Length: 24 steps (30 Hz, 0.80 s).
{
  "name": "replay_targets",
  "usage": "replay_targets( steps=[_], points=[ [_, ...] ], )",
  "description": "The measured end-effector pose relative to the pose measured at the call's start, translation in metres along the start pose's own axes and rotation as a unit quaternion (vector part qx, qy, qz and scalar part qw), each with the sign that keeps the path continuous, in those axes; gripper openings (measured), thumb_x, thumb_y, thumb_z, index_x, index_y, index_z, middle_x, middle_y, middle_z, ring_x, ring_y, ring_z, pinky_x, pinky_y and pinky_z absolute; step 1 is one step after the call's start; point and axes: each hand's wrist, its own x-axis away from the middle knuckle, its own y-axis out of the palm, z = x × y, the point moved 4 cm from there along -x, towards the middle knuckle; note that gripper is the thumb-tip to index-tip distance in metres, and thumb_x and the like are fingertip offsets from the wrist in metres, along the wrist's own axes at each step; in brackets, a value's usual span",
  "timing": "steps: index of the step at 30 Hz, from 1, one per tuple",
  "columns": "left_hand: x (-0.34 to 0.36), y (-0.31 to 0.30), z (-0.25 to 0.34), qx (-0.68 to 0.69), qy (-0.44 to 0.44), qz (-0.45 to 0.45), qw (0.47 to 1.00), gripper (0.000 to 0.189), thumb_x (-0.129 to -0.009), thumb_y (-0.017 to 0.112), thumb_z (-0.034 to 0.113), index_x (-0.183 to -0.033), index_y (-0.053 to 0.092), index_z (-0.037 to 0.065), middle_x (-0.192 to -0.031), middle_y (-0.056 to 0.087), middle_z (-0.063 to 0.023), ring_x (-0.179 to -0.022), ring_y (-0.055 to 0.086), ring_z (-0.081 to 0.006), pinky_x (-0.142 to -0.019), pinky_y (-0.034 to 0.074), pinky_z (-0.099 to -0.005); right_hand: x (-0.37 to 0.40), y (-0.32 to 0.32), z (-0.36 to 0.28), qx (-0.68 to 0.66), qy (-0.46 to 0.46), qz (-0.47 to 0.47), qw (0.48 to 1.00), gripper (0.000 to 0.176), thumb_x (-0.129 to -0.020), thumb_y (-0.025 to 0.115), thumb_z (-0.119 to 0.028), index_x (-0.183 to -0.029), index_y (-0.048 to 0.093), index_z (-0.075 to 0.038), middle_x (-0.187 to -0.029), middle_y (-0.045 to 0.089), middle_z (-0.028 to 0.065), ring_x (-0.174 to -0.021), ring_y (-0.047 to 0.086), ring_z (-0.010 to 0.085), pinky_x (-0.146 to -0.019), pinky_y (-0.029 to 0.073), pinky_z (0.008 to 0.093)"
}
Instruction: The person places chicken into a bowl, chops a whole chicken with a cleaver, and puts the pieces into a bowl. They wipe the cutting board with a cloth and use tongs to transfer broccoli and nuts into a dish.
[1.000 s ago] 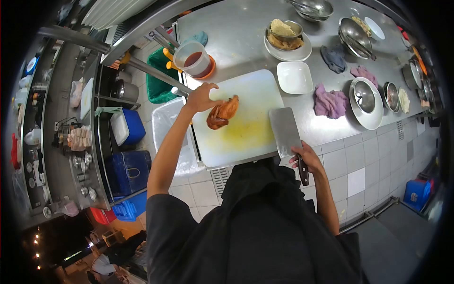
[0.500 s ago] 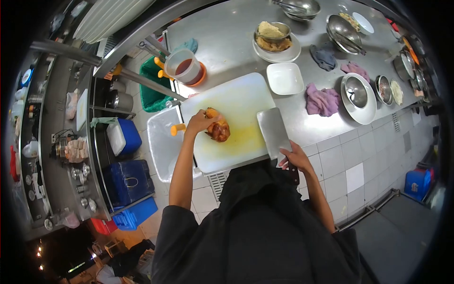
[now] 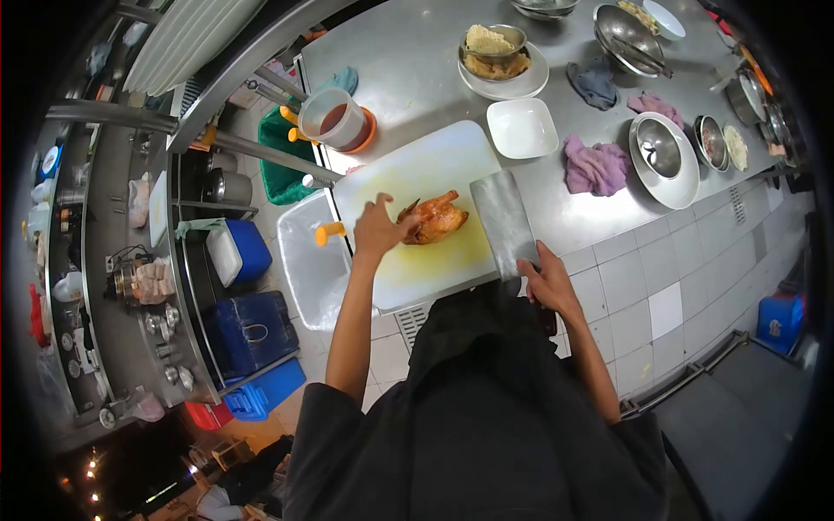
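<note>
A browned roast chicken (image 3: pixel 437 220) lies crosswise on the white cutting board (image 3: pixel 369 178), its narrow end pointing to the right. My left hand (image 3: pixel 380 227) is at the bird's left end, fingers spread and curved rather than wrapped round it. Whether the fingertips touch the skin is hard to tell. In my right hand (image 3: pixel 549 280) is a broad cleaver (image 3: pixel 504 217), gripped near where blade and handle meet. Its blade is held over the board's right edge, apart from the chicken.
Behind the board stand a tub of red-brown liquid (image 3: pixel 332 122) and a square white dish (image 3: pixel 522 128). Purple cloth (image 3: pixel 596 165) and a plate with a metal bowl (image 3: pixel 658 148) lie to the right. A lined bin (image 3: pixel 304 252) is at the board's left, beside a metal post (image 3: pixel 287 154).
The chicken has turned from upright to lying crosswise, further right on the board. My left hand has loosened from it and opened. The cleaver stays in my right hand, slightly higher.
</note>
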Motion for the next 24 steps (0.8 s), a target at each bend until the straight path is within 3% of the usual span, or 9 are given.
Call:
replay_targets(
  steps=[4, 8, 10, 11, 13, 16, 20, 22, 24],
  points=[
    [0.016, 0.011, 0.015, -0.019, -0.050, -0.036, 0.998, 0.068, -0.073, 0.072, 0.060, -0.117, 0.056, 0.011, -0.096, 0.062, -0.0212, -0.093, 0.065, -0.0387, -0.079, 0.052, -0.0466, -0.001, 0.020, -0.014, 0.039, -0.051, -0.053, 0.996, 0.025, -0.096, 0.057, -0.017, -0.102, 0.046, 0.004, -0.060, 0.060, 0.0157, -0.045, 0.060, 0.0211, -0.043, 0.047, 0.0352],
    [0.008, 0.017, 0.000, -0.028, -0.007, -0.034, 0.999, 0.066, -0.074, 0.071, 0.058, -0.120, 0.058, 0.013, -0.094, 0.063, -0.0219, -0.086, 0.066, -0.0369, -0.077, 0.053, -0.0435, -0.002, 0.039, -0.027, 0.057, -0.083, -0.072, 0.992, 0.024, -0.096, 0.055, -0.016, -0.101, 0.044, 0.005, -0.060, 0.060, 0.0187, -0.045, 0.061, 0.0255, -0.047, 0.048, 0.0387],
    [0.011, 0.023, -0.022, 0.156, -0.060, -0.113, 0.980, 0.064, -0.076, 0.072, 0.053, -0.124, 0.059, 0.014, -0.093, 0.064, -0.0187, -0.078, 0.068, -0.0320, -0.074, 0.053, -0.0388, 0.005, 0.047, -0.034, 0.057, -0.072, -0.093, 0.991, 0.022, -0.096, 0.054, -0.014, -0.103, 0.044, 0.005, -0.065, 0.060, 0.0230, -0.053, 0.062, 0.0369, -0.055, 0.048, 0.0462],
    [0.014, 0.027, -0.028, 0.151, -0.058, -0.116, 0.980, 0.064, -0.076, 0.072, 0.053, -0.124, 0.059, 0.014, -0.093, 0.064, -0.0187, -0.078, 0.068, -0.0320, -0.074, 0.053, -0.0388, 0.006, 0.051, -0.031, 0.052, -0.071, -0.090, 0.992, 0.022, -0.096, 0.054, -0.014, -0.103, 0.044, 0.005, -0.065, 0.060, 0.0230, -0.053, 0.062, 0.0369, -0.055, 0.048, 0.0462],
    [0.022, 0.034, -0.037, 0.322, -0.124, -0.112, 0.932, 0.062, -0.082, 0.075, 0.046, -0.131, 0.056, 0.013, -0.086, 0.063, -0.0105, -0.074, 0.065, -0.0162, -0.066, 0.051, -0.0275, 0.011, 0.059, -0.032, 0.114, -0.147, -0.067, 0.980, 0.023, -0.095, 0.052, -0.012, -0.106, 0.044, 0.006, -0.071, 0.059, 0.0292, -0.066, 0.058, 0.0489, -0.064, 0.045, 0.0537],
    [0.030, 0.038, -0.043, 0.372, -0.132, -0.055, 0.917, 0.059, -0.084, 0.074, 0.043, -0.130, 0.056, 0.011, -0.089, 0.064, -0.0088, -0.074, 0.065, -0.0146, -0.066, 0.051, -0.0260, 0.017, 0.070, -0.039, 0.125, -0.186, -0.056, 0.973, 0.024, -0.095, 0.052, -0.011, -0.108, 0.044, 0.007, -0.076, 0.058, 0.0333, -0.079, 0.053, 0.0547, -0.070, 0.040, 0.0584],
    [0.017, 0.053, -0.060, 0.269, -0.077, -0.013, 0.960, 0.064, -0.082, 0.074, 0.047, -0.129, 0.056, 0.008, -0.090, 0.065, -0.0111, -0.076, 0.066, -0.0163, -0.066, 0.052, -0.0281, 0.016, 0.077, -0.047, 0.159, -0.202, -0.011, 0.966, 0.026, -0.094, 0.053, -0.011, -0.109, 0.044, 0.008, -0.075, 0.057, 0.0336, -0.079, 0.054, 0.0543, -0.070, 0.039, 0.0589],
    [0.023, 0.028, -0.035, 0.231, -0.134, -0.024, 0.964, 0.072, -0.075, 0.075, 0.057, -0.123, 0.059, 0.005, -0.098, 0.064, -0.0184, -0.095, 0.065, -0.0286, -0.081, 0.051, -0.0368, 0.014, 0.072, -0.052, 0.148, -0.131, -0.014, 0.980, 0.027, -0.094, 0.053, -0.011, -0.110, 0.044, 0.008, -0.075, 0.057, 0.0335, -0.078, 0.053, 0.0550, -0.069, 0.038, 0.0591],
    [0.018, 0.024, -0.019, 0.176, -0.114, -0.040, 0.977, 0.075, -0.073, 0.075, 0.058, -0.121, 0.059, 0.004, -0.099, 0.064, -0.0200, -0.095, 0.065, -0.0307, -0.082, 0.051, -0.0383, 0.013, 0.068, -0.052, 0.167, -0.134, 0.013, 0.977, 0.026, -0.095, 0.054, -0.013, -0.109, 0.045, 0.006, -0.071, 0.057, 0.0314, -0.074, 0.054, 0.0536, -0.066, 0.038, 0.0582]
  ],
)
